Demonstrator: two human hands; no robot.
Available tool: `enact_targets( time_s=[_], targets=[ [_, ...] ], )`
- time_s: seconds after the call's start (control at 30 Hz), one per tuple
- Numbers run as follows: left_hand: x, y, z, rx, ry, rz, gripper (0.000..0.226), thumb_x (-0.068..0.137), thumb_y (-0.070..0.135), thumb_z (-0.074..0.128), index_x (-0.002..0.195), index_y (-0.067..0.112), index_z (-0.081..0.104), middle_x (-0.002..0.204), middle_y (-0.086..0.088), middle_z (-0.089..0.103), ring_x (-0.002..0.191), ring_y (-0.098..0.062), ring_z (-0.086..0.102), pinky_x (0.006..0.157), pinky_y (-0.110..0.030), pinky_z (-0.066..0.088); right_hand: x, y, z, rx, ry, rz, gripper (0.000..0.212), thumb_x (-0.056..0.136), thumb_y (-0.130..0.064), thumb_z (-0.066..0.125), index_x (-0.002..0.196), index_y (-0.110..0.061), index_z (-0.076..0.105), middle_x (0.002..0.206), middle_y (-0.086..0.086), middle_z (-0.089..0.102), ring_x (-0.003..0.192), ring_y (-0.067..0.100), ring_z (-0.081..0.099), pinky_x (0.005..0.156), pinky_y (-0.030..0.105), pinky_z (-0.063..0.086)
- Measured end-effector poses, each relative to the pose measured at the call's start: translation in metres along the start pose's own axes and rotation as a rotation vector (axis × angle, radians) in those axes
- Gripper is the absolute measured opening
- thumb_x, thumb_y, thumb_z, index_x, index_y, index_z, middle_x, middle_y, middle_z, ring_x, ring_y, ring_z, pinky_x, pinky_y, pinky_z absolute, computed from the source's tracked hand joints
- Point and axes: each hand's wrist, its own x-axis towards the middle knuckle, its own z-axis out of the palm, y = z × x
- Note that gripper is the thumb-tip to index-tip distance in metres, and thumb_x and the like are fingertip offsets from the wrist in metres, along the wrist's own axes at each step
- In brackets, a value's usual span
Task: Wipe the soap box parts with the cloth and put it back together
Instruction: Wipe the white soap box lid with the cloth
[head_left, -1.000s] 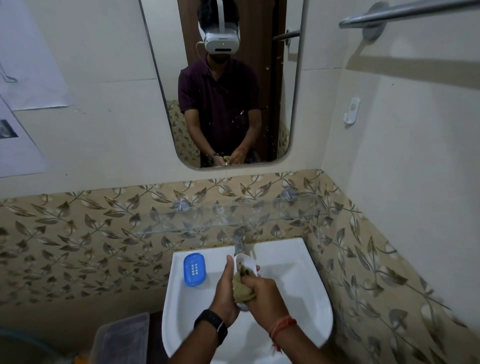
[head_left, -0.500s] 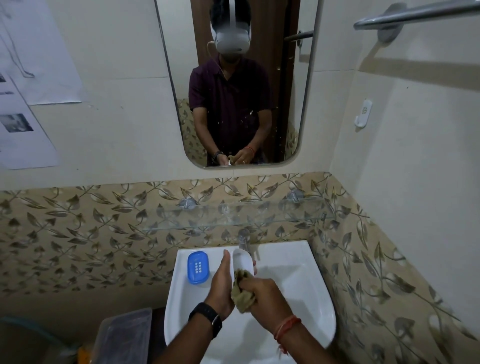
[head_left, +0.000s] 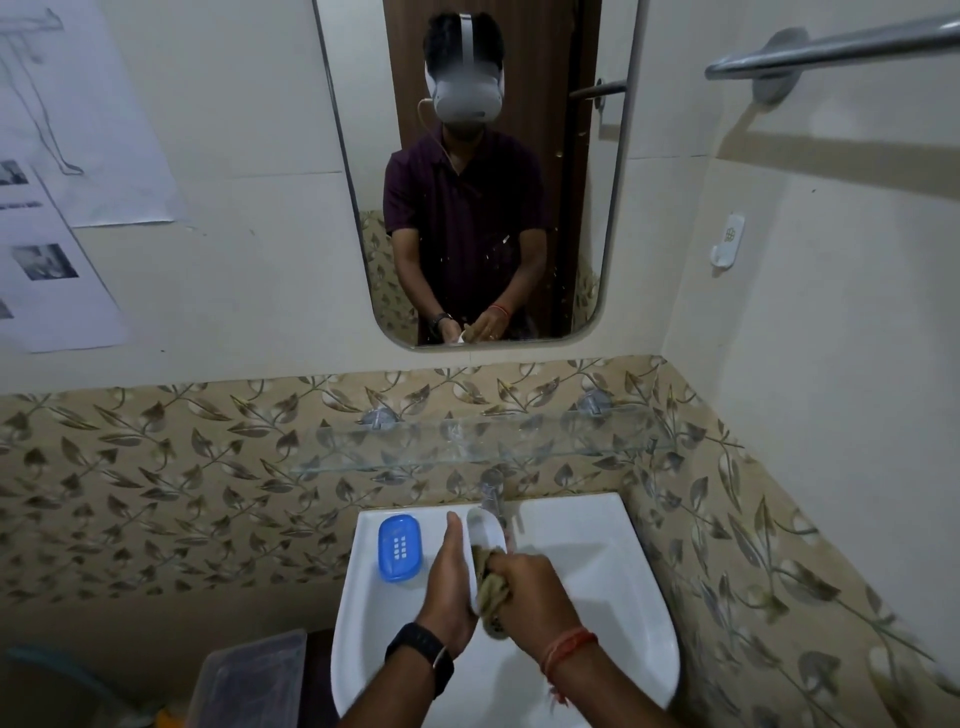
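Note:
My left hand (head_left: 451, 582) grips the white soap box part (head_left: 485, 531) upright over the white sink (head_left: 613, 582), thumb along its left side. My right hand (head_left: 535, 587) holds a bunched tan cloth (head_left: 491, 590) pressed against the lower half of that white part. The blue soap box part (head_left: 399, 546), with a grid of small holes, lies flat on the sink's back left rim, apart from both hands.
A tap (head_left: 492, 496) stands just behind the white part. A glass shelf (head_left: 467, 441) juts out above the sink. A mirror (head_left: 467, 171) hangs above it. A clear plastic tub (head_left: 249, 675) sits low to the left. A towel bar (head_left: 831, 47) is high on the right wall.
My right hand has slid the cloth a little down the white part, uncovering more of its top. The view has shifted slightly leftward.

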Motion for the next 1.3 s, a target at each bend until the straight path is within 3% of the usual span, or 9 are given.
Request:
enact_targets(
  time_s=[0.13, 0.37, 0.47, 0.53, 0.67, 0.77, 1.03, 1.1, 1.3],
  targets=[
    [-0.005, -0.008, 0.005, 0.024, -0.018, -0.050, 0.070, 0.095, 0.070, 0.041, 0.110, 0.013, 0.077, 0.109, -0.017, 0.079, 0.090, -0.028, 0.079, 0.072, -0.038, 0.063, 0.014, -0.015, 0.002, 0.092, 0.227, 0.164, 0.017, 0.072, -0.014, 0.059, 0.059, -0.024, 0.053, 0.058, -0.006, 0.059, 0.051, 0.002, 0.050, 0.048, 0.003, 0.036],
    [0.004, 0.001, -0.007, -0.049, -0.005, 0.023, 0.061, 0.096, 0.067, 0.045, 0.077, 0.026, 0.086, 0.092, -0.011, 0.082, 0.078, -0.024, 0.080, 0.063, -0.033, 0.063, -0.001, 0.009, 0.011, 0.122, 0.029, -0.030, 0.015, 0.074, -0.005, 0.065, 0.066, -0.018, 0.064, 0.063, -0.002, 0.067, 0.057, 0.000, 0.052, 0.057, 0.016, 0.044],
    [0.002, -0.004, 0.000, -0.017, -0.027, -0.004, 0.068, 0.094, 0.070, 0.044, 0.088, 0.017, 0.086, 0.100, -0.014, 0.081, 0.084, -0.025, 0.080, 0.069, -0.036, 0.064, 0.010, 0.001, 0.014, 0.090, 0.166, 0.090, 0.011, 0.069, -0.010, 0.069, 0.064, -0.017, 0.061, 0.062, -0.004, 0.064, 0.055, 0.001, 0.049, 0.052, 0.003, 0.035],
    [0.001, -0.006, 0.003, -0.001, -0.031, 0.007, 0.068, 0.095, 0.069, 0.043, 0.104, 0.014, 0.082, 0.107, -0.018, 0.080, 0.089, -0.028, 0.079, 0.069, -0.038, 0.064, 0.019, -0.006, 0.012, 0.126, 0.261, 0.116, 0.008, 0.069, -0.011, 0.062, 0.062, -0.012, 0.058, 0.058, 0.000, 0.061, 0.051, 0.004, 0.045, 0.049, 0.005, 0.036],
    [0.005, 0.002, -0.007, -0.035, -0.051, 0.000, 0.070, 0.094, 0.067, 0.047, 0.111, 0.008, 0.079, 0.110, -0.023, 0.077, 0.092, -0.032, 0.078, 0.071, -0.039, 0.064, 0.011, -0.004, 0.010, 0.131, 0.054, -0.012, 0.005, 0.069, -0.005, 0.065, 0.066, -0.010, 0.064, 0.070, 0.005, 0.069, 0.062, 0.005, 0.055, 0.061, 0.016, 0.048],
    [0.014, 0.002, -0.019, -0.068, -0.024, 0.019, 0.070, 0.093, 0.067, 0.050, 0.113, 0.006, 0.077, 0.113, -0.023, 0.076, 0.092, -0.034, 0.078, 0.079, -0.041, 0.061, -0.005, 0.007, 0.010, 0.168, -0.062, -0.073, 0.015, 0.077, -0.006, 0.059, 0.068, -0.013, 0.068, 0.074, 0.008, 0.071, 0.069, 0.010, 0.060, 0.067, 0.008, 0.040],
    [0.011, -0.016, -0.005, -0.080, -0.051, -0.058, 0.062, 0.093, 0.064, 0.047, 0.099, 0.014, 0.083, 0.104, -0.018, 0.080, 0.087, -0.031, 0.079, 0.064, -0.038, 0.064, 0.019, -0.009, 0.009, 0.243, 0.174, 0.154, 0.021, 0.078, -0.002, 0.055, 0.063, -0.016, 0.060, 0.064, -0.002, 0.062, 0.056, 0.000, 0.050, 0.054, 0.009, 0.041],
    [0.014, -0.013, -0.011, -0.086, -0.058, -0.061, 0.063, 0.088, 0.068, 0.051, 0.097, 0.015, 0.085, 0.103, -0.018, 0.080, 0.086, -0.032, 0.079, 0.064, -0.039, 0.064, 0.009, -0.007, 0.014, 0.236, 0.090, 0.109, 0.013, 0.071, -0.002, 0.057, 0.063, -0.012, 0.060, 0.067, 0.003, 0.066, 0.061, 0.003, 0.053, 0.059, 0.020, 0.048],
    [0.018, -0.010, -0.027, -0.069, -0.036, -0.010, 0.072, 0.073, 0.078, 0.052, 0.096, 0.018, 0.085, 0.100, -0.018, 0.081, 0.078, -0.030, 0.080, 0.058, -0.035, 0.063, -0.006, 0.011, 0.013, 0.193, -0.164, -0.035, 0.027, 0.076, -0.007, 0.048, 0.080, -0.009, 0.074, 0.081, 0.009, 0.074, 0.076, 0.015, 0.067, 0.071, 0.017, 0.050]
  ],
)
